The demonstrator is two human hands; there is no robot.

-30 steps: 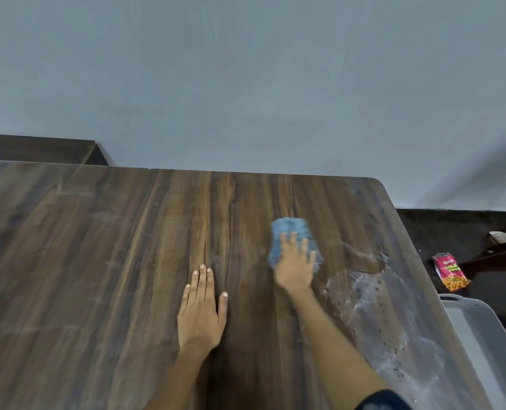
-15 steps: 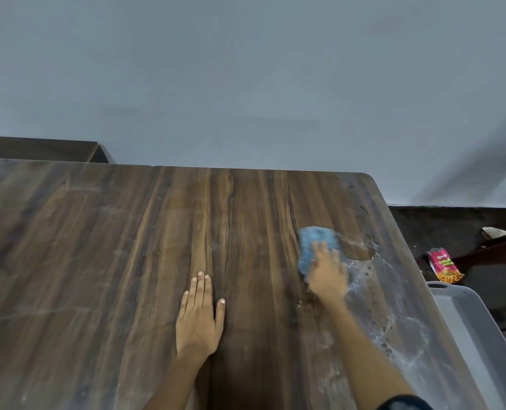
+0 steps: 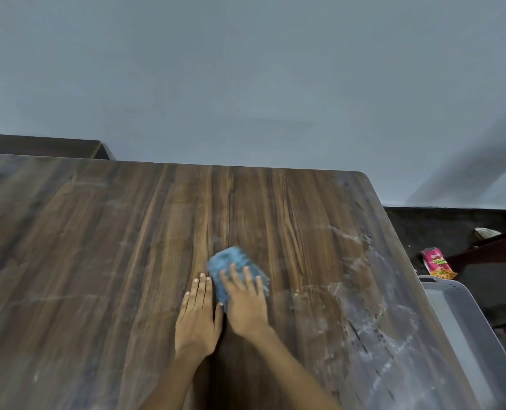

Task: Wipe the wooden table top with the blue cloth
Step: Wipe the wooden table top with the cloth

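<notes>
The right hand [image 3: 246,306] presses flat, fingers spread and straight, on the crumpled blue cloth [image 3: 234,266] near the middle of the dark-grained wooden table top [image 3: 98,261], just beside the left hand [image 3: 197,318], which rests open, palm down, on the wood. A whitish wet smear [image 3: 361,306] covers the right side. The cloth, only pinned by the palm, could slip out or bunch; strokes stopping short would leave streaks, or push residue over the edge toward the grey plastic bin [image 3: 464,335].
</notes>
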